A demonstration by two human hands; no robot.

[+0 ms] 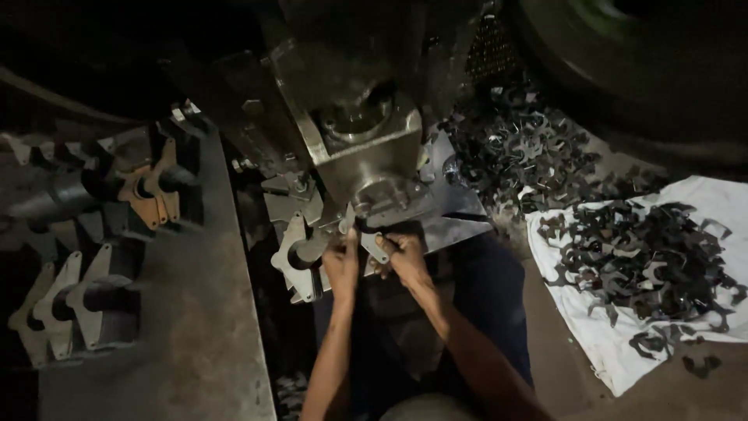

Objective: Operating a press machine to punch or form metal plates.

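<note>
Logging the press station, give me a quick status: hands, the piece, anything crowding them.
Both hands, left hand and right hand, on a small flat metal piece under the press head. Stamped parts pile on white cloth, apart.

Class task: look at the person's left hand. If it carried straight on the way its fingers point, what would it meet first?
Probably the metal press block directly above the left hand; depth is unclear in the dark.
</note>
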